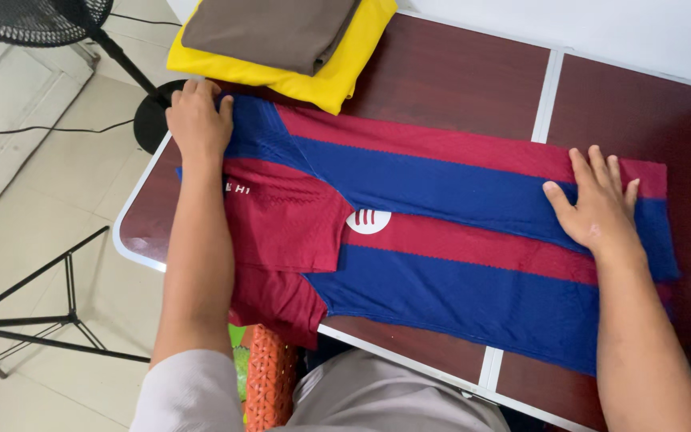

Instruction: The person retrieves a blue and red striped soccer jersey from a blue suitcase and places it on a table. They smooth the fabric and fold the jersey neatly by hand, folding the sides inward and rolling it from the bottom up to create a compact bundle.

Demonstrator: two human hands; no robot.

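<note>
A red and blue striped sports shirt [441,232] lies spread lengthwise across a dark red folding table [457,72]. Its sides are folded in, and a red sleeve hangs over the table's near edge. My left hand [198,120] rests flat on the shirt's far left end, by the table's left edge. Fingers spread, my right hand [597,204] presses flat on the shirt's right end. Neither hand grips the cloth.
A folded brown garment [269,32] lies on a folded yellow one [337,76] at the table's far left corner. A black standing fan [33,16] and a black tripod [33,320] stand on the tiled floor at left. An orange object [269,384] sits below the table's near edge.
</note>
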